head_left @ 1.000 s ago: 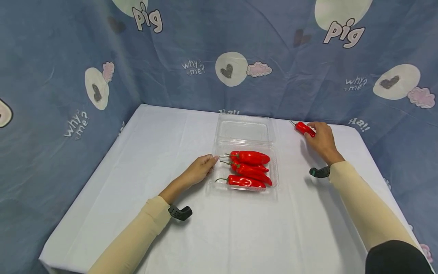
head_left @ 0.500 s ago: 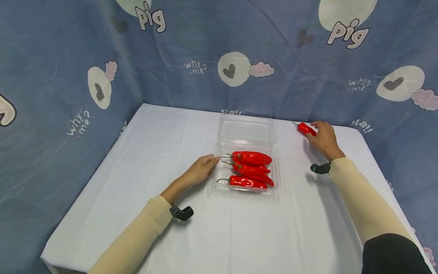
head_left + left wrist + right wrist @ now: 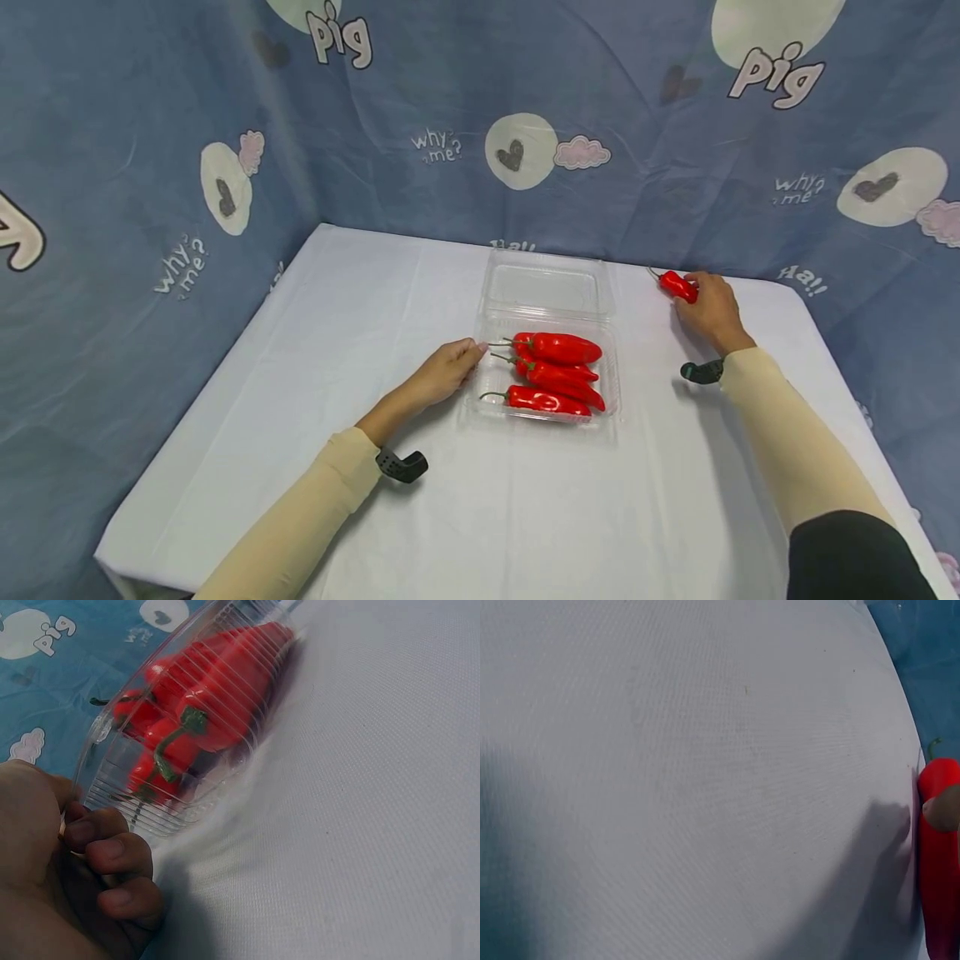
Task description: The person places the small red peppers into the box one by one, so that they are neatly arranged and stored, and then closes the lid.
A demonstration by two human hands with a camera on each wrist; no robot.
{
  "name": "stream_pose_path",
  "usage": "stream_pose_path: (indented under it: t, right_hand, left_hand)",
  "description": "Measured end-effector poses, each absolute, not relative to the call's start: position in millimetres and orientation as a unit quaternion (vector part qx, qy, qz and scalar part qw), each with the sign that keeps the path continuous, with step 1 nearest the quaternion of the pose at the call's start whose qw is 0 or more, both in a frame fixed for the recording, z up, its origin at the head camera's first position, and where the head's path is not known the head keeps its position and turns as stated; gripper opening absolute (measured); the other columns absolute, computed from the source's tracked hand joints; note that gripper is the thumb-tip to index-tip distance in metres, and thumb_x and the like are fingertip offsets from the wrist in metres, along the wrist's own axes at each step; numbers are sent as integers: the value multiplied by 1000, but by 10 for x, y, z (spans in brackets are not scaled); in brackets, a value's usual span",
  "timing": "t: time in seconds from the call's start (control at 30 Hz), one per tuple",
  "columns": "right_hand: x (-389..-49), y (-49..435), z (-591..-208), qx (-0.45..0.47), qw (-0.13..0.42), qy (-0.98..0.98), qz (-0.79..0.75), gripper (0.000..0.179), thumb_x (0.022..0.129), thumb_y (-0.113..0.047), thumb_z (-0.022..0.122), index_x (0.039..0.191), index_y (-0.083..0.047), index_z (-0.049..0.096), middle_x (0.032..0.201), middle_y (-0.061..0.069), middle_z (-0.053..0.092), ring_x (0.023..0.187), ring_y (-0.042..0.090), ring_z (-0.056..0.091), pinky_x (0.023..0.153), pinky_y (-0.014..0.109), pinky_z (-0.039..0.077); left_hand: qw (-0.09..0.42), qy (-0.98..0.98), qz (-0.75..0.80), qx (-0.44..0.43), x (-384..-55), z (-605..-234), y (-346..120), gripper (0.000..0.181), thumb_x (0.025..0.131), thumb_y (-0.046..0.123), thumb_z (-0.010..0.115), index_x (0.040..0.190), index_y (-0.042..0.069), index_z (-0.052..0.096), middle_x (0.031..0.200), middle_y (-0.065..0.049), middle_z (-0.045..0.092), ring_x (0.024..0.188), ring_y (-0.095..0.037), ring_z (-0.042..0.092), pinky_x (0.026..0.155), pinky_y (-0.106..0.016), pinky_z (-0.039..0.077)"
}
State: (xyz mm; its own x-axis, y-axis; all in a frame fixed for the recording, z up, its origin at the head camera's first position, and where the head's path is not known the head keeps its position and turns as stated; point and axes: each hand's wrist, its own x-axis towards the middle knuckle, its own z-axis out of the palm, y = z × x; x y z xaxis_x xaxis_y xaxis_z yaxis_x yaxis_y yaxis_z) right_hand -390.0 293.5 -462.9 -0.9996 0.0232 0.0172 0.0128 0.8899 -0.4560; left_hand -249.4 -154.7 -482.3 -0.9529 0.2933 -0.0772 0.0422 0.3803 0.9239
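Observation:
My left hand (image 3: 444, 372) pinches the left rim of a clear plastic clamshell box (image 3: 609, 375), its fingers curled at the edge in the left wrist view. Several red chili peppers (image 3: 558, 377) with green stems lie inside the box, stems toward the left. At the back right of the table, my right hand (image 3: 712, 310) grips a single red chili pepper (image 3: 677, 287) between thumb and fingers, the stem pointing back and left. Only a fingertip (image 3: 943, 808) of that hand shows on the pepper (image 3: 939, 877) in the right wrist view.
The box's clear lid (image 3: 547, 283) lies folded back toward the rear. A white cloth covers the table (image 3: 360, 333). A blue printed curtain (image 3: 420, 100) hangs along the back and left sides.
The head view has shifted slightly, so everything appears a little further right. Both hands keep their holds, on the box rim and on the single chili pepper.

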Motion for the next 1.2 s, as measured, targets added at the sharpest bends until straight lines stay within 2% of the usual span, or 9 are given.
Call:
stream_pose_path:
  t: [0.3,0.83,1.2]
  right_hand:
    - [-3900,2966,-4747,-24,26,-970,242,57,97,-16,62,146,3,40,134,31,46,120,47,43,106,62,37]
    - [-3858,2958,-4819,-27,46,-968,244,58,97,-15,64,147,2,40,138,31,45,124,47,43,107,62,35]
    - [-3815,2933,-4812,-21,32,-965,259,60,97,-15,65,148,0,39,141,29,43,127,46,41,108,63,36]
  left_hand:
    - [121,819,551,102,-2489,-4789,-1550,41,109,34,46,75,11,46,62,2,43,56,-13,38,52,-25,32]
    - [119,815,558,99,-2487,-4806,-1540,41,108,33,47,76,9,45,63,2,41,57,-13,37,52,-25,30]
    - [125,816,557,98,-2494,-4814,-1545,41,109,34,46,75,11,44,62,2,40,56,-13,36,52,-25,30]
